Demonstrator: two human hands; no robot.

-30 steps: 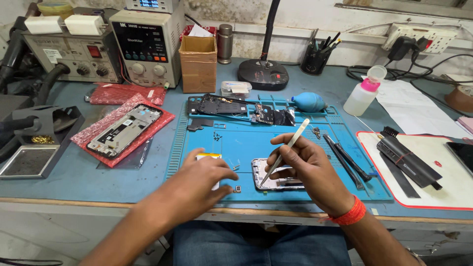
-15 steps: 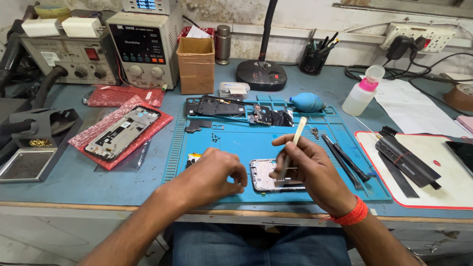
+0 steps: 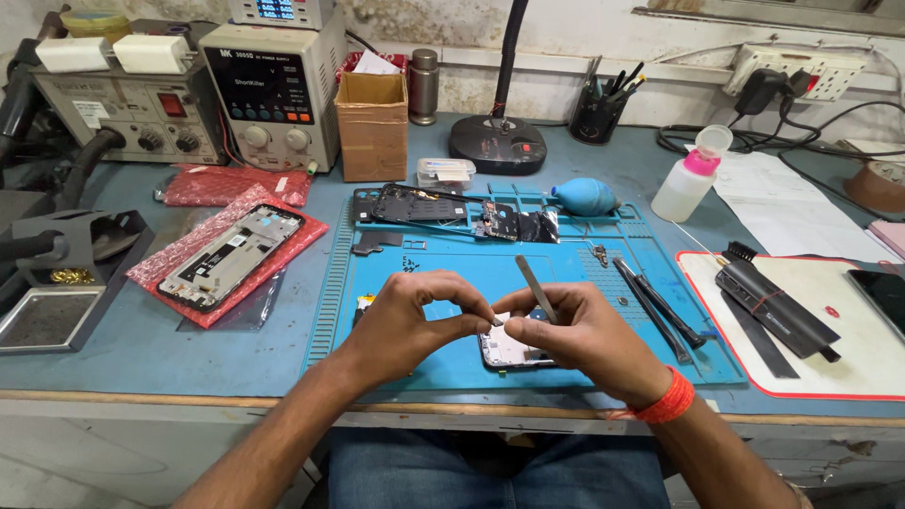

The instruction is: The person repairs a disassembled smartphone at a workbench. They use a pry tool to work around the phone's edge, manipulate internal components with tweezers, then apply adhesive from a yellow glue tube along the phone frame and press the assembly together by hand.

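Left hand (image 3: pixel 415 316) has thumb and fingertips pinched on something tiny, can't tell what. Right hand (image 3: pixel 575 330) grips the tweezers (image 3: pixel 535 288), tips meeting that pinch just above the opened phone (image 3: pixel 509 351) on the blue mat (image 3: pixel 443 273). One twitch and that speck probably pings off into the clutter.

The right hand (image 3: pixel 575 330) covers most of the opened phone (image 3: pixel 509 353). Whatever the left hand (image 3: pixel 415 320) pinches at its fingers (image 3: pixel 485 319) is too small to tell. At three o'clock, another phone (image 3: pixel 881 297) is cut off by the edge.
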